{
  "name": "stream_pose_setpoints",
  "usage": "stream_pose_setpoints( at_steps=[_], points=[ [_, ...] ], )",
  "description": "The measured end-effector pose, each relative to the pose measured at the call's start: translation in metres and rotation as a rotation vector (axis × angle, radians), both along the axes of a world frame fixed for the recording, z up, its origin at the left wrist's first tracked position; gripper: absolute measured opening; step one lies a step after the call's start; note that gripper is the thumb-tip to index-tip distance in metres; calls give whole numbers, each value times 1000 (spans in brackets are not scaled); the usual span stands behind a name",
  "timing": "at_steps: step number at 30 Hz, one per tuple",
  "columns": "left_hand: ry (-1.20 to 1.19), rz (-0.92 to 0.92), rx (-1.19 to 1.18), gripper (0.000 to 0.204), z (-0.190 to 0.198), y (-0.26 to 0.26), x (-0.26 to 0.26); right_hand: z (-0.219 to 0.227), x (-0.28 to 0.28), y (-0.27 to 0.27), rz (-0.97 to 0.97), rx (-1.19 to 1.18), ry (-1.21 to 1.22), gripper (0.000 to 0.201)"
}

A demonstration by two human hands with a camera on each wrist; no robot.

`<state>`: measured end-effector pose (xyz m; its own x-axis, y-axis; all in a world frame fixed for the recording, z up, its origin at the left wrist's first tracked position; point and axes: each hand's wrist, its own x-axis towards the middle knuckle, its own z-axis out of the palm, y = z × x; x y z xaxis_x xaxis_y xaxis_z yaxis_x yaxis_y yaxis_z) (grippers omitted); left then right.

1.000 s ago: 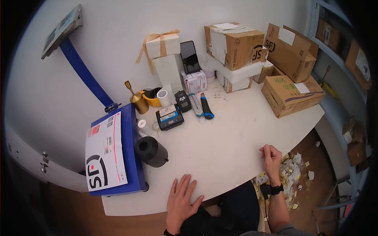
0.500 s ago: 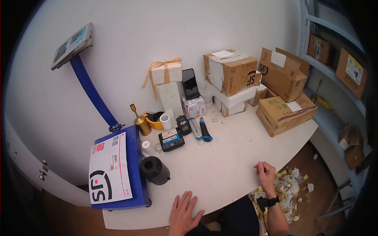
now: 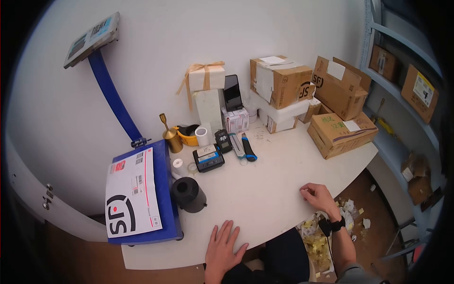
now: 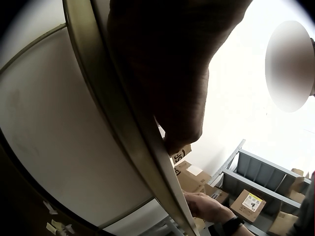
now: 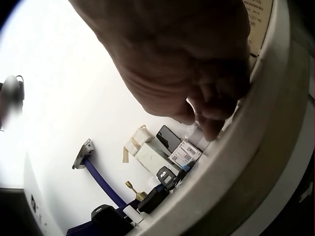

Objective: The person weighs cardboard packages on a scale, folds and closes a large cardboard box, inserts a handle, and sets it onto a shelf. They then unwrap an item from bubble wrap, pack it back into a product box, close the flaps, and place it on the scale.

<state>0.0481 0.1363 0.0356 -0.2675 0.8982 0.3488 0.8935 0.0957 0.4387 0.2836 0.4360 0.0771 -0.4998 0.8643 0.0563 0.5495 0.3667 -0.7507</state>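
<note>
My left hand (image 3: 223,247) lies palm down on the front edge of the white table (image 3: 265,199), fingers spread and holding nothing. A black ribbed cylinder (image 3: 190,195) stands just beyond it, beside a blue platform scale (image 3: 171,215) that bears a flat white SF envelope (image 3: 137,189). At the table's right front edge rests my right hand (image 3: 319,197), its fingers loosely curled around nothing. Both wrist views show the hands dark from below, with the table rim (image 4: 120,118) close alongside the left one.
Midway back are a small black-and-blue printer (image 3: 208,161), a utility knife (image 3: 248,150), a paper roll (image 3: 202,137) and a gold torch-like burner (image 3: 174,141). Cardboard boxes (image 3: 343,137) stack at the back right, near a grey shelf (image 3: 402,85). Crumpled paper (image 3: 317,241) fills a spot below the right edge.
The head view has tilted, shifting the scene. My right hand has turned inward, its fingers now pointing farther left over the table. My left hand stays flat in about the same place.
</note>
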Motion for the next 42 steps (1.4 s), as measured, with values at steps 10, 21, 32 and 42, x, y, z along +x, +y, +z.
stream_pose_setpoints(
  at_steps=[10,21,32,42],
  points=[
    [-67,17,26,53,8,1,-3,12,45,-86,157,67,-181,27],
    [0,20,-40,55,8,7,-1,-39,215,-269,-174,-760,-459,28],
    [-17,9,-33,55,7,4,-4,-125,265,-297,109,-770,-713,32],
    [-3,6,-21,54,5,5,-3,-154,265,-269,215,-722,-728,32]
  ],
)
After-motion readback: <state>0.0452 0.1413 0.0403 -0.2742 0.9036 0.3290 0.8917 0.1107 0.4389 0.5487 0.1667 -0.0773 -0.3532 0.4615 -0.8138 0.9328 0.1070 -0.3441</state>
